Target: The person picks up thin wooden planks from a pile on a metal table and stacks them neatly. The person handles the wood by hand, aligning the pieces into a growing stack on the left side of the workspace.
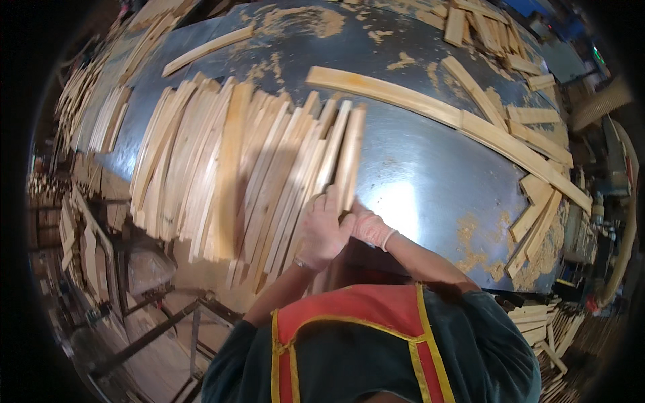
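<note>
A row of long wooden strips (228,168) lies side by side on a metal table (410,161), left of the middle, their near ends jutting past its front edge. My left hand (320,230), in a pale glove, lies on the near ends of the rightmost strips with its fingers stretched out. Close beside it, my gloved right hand (369,228) is against the near end of the outermost wooden strip (351,158). Its fingertips are hidden, so its grip does not show.
A long board (390,94) slants across the table, meeting loose wooden offcuts (537,201) at the right. Sawdust (302,23) is scattered at the back. Another strip (208,50) lies far left. A metal frame (154,336) stands at the lower left, and a hose (601,104) hangs at the right.
</note>
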Action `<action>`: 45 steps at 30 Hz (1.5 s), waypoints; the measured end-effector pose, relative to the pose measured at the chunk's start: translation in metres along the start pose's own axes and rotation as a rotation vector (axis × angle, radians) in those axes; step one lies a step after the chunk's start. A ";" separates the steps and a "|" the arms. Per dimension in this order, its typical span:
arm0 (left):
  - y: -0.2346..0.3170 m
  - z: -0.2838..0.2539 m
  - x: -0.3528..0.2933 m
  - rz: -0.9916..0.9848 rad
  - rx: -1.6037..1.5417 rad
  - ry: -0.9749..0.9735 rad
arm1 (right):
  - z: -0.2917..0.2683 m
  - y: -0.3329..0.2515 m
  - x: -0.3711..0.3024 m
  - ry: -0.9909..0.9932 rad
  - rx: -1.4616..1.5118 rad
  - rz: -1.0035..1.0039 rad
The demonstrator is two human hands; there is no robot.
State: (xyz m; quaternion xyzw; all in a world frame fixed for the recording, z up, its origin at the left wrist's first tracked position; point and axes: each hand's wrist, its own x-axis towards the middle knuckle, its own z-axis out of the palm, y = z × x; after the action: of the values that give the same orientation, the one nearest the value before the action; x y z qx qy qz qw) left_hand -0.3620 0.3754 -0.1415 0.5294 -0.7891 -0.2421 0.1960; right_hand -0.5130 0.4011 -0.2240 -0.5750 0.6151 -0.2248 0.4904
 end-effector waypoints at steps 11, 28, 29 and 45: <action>-0.045 0.034 -0.026 0.015 0.578 0.104 | -0.386 0.091 0.054 0.614 -1.046 -0.039; -0.040 0.016 -0.019 0.018 0.445 -0.032 | -0.100 0.062 -0.023 0.370 1.049 0.234; -0.045 0.016 -0.021 0.032 0.405 -0.033 | -0.065 0.049 -0.022 0.461 0.849 0.218; 0.000 0.021 -0.013 0.302 0.526 -0.114 | -0.399 0.191 -0.182 0.349 -1.342 0.404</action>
State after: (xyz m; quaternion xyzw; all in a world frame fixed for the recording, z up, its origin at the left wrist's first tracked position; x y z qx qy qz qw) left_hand -0.3690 0.3916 -0.1597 0.4245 -0.9041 -0.0268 0.0413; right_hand -0.9761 0.5004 -0.1554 -0.5829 0.7844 0.2079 -0.0418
